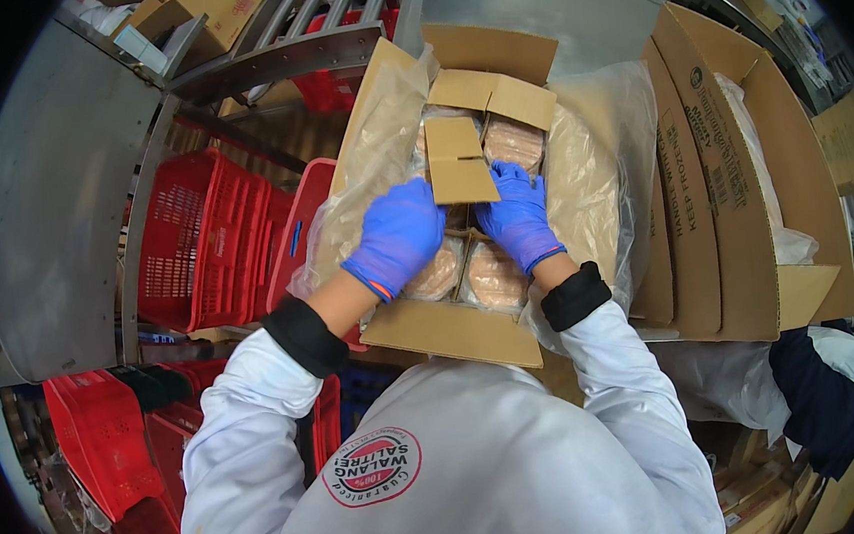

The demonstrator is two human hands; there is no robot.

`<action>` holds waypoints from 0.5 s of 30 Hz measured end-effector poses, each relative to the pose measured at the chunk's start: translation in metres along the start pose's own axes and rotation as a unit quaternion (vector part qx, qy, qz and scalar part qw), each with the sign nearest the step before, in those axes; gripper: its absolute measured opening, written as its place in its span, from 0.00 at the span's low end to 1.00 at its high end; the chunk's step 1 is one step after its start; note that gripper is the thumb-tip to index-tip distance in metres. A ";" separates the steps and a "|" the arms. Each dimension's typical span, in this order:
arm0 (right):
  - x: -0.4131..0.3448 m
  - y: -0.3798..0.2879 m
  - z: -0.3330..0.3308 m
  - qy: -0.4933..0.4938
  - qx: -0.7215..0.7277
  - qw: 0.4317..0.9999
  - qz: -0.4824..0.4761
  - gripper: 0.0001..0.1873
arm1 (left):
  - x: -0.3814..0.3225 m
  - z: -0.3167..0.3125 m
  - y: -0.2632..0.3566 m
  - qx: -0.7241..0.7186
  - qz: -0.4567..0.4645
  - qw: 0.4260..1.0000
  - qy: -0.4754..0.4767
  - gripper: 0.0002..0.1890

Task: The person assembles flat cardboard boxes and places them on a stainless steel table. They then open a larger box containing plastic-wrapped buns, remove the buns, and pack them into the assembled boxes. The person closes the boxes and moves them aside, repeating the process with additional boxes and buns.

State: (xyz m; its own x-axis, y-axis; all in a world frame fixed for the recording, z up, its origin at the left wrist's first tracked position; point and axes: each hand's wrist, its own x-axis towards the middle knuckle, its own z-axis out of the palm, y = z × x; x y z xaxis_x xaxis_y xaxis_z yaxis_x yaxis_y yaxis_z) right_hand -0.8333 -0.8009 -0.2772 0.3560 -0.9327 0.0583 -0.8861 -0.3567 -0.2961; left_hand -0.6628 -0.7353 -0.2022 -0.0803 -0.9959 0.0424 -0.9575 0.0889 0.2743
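Observation:
An open cardboard carton [451, 333] lined with clear plastic [582, 179] stands before me. Inside are clear-wrapped stacks of round, pinkish patties [498, 276], parted by cardboard walls. A slotted cardboard divider [464, 180] stands up among the stacks. My left hand [405, 227], in a blue glove, is curled at the divider's lower left edge, its fingertips hidden. At the lower right edge my gloved right hand [517, 215] closes on the divider, its fingers lying close to a wrapped stack [513, 143]. Another folded divider piece [492, 96] rises at the carton's far end.
Several flattened or nested cartons [720, 168] stand at the right, with white plastic inside one. Red plastic baskets [203, 239] are stacked at the left, and more red crates [102, 443] lie lower. A roller conveyor [331, 7] and a steel panel [53, 198] border the far left.

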 end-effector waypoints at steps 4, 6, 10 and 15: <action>0.000 -0.002 0.005 0.017 0.020 1.000 -0.010 0.23 | 0.028 0.023 -0.007 -0.116 0.092 0.988 0.038 0.15; 0.002 -0.004 0.006 0.044 0.004 0.999 -0.020 0.23 | 0.043 0.049 -0.008 -0.057 0.161 0.976 0.134 0.16; -0.006 -0.003 -0.002 0.067 -0.012 0.995 -0.069 0.23 | 0.045 0.078 -0.024 0.046 0.133 0.985 0.098 0.29; -0.039 0.026 -0.093 0.107 0.764 0.630 0.085 0.27 | -0.014 -0.010 0.051 -0.561 -0.011 0.823 -0.094 0.24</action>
State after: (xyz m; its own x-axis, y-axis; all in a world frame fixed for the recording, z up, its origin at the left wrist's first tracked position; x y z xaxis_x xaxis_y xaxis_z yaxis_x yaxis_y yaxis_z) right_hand -0.8981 -0.7789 -0.1981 0.1026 -0.9945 -0.0189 0.4733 0.0655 -0.8785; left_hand -0.7076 -0.7170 -0.1788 -0.2086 -0.9735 -0.0936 -0.1099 -0.0718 0.9914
